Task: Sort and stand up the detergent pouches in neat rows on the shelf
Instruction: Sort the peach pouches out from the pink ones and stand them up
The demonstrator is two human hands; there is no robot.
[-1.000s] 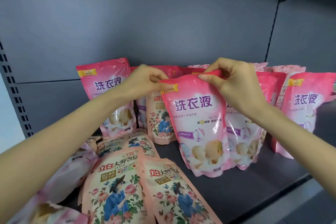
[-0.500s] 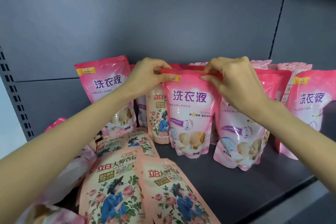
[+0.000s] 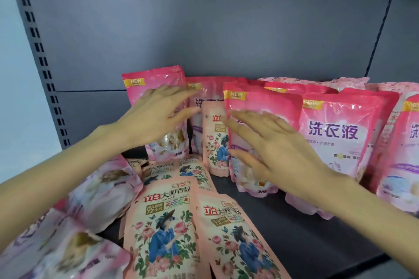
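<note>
A pink detergent pouch (image 3: 267,102) stands upright in the middle of the shelf (image 3: 283,222). My right hand (image 3: 272,154) hovers in front of it with straight, spread fingers, holding nothing. My left hand (image 3: 154,115), also with spread fingers, is in front of another upright pink pouch (image 3: 156,79) at the back left. A small floral pouch (image 3: 215,142) stands between the two hands. More pink pouches (image 3: 340,133) stand in a row to the right. Two floral pouches (image 3: 163,229) lie flat at the front, beside several fallen pink ones (image 3: 97,195) on the left.
The grey back panel (image 3: 204,29) closes the shelf behind the pouches. A perforated upright (image 3: 40,52) runs down the left side. Bare dark shelf surface shows at the front right, up to the shelf's front edge (image 3: 353,265).
Both hands have let go of the middle pink pouch's top edge and opened. The pouch now stands on the shelf by itself. My left hand has drifted left toward the back-left pouch.
</note>
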